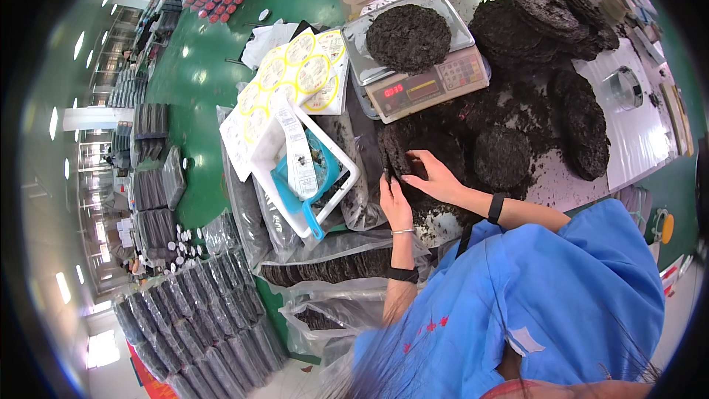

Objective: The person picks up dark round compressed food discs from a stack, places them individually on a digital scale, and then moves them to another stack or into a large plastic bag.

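My left hand [396, 205], with a bracelet at the wrist, grips the lower end of a dark pressed cake [395, 149] that looks like dried seaweed. The cake stands roughly on edge. From the other side my right hand [435, 177] holds it with thumb and fingers. Just beyond, a digital scale [407, 91] with lit red digits carries a round dark cake [409, 39] on its metal pan. Right of my hands lies a smaller round cake [502, 156]. Dark crumbs cover the tabletop around my wrists.
More cakes [515, 33] are piled at the back right, near a clear ring mould [623, 87]. Left stands a white bin [346, 177] holding a blue dustpan [324, 155]. Round label sheets [271, 75] overlap its far side. Plastic-bagged cakes [327, 266] lie at the near left.
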`<control>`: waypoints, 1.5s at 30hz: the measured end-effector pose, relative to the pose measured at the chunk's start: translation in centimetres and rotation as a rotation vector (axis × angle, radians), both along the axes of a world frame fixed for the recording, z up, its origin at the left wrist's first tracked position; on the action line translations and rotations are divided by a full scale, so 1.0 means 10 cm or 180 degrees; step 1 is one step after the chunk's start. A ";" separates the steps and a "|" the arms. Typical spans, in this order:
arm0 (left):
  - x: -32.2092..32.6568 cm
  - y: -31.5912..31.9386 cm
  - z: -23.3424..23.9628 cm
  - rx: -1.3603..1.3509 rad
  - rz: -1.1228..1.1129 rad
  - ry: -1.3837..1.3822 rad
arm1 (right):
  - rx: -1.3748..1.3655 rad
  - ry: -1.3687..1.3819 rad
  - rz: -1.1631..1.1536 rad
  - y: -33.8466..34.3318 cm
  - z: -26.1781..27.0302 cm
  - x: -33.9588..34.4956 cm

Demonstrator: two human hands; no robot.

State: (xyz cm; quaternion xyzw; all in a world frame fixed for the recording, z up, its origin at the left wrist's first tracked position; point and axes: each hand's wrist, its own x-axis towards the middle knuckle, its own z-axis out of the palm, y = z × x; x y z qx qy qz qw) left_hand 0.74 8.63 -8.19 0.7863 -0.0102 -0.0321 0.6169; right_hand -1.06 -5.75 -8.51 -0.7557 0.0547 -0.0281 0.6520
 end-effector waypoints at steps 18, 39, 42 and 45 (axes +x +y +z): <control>0.00 0.21 -0.30 0.1035 0.0105 -0.0160 | -0.0668 0.0177 -0.0781 -1.02 -0.60 -0.26; 0.12 0.01 0.39 -0.2046 0.0385 0.0257 | -0.3552 -0.1417 -0.1544 -2.26 0.40 0.27; 0.11 -0.05 0.32 -0.2135 0.0337 0.0472 | -0.3621 -0.1043 -0.1734 -2.57 0.20 -0.59; 0.07 -0.06 0.26 -0.2055 0.0547 0.0792 | -0.3817 -0.0606 -0.1776 -2.79 -0.24 -1.21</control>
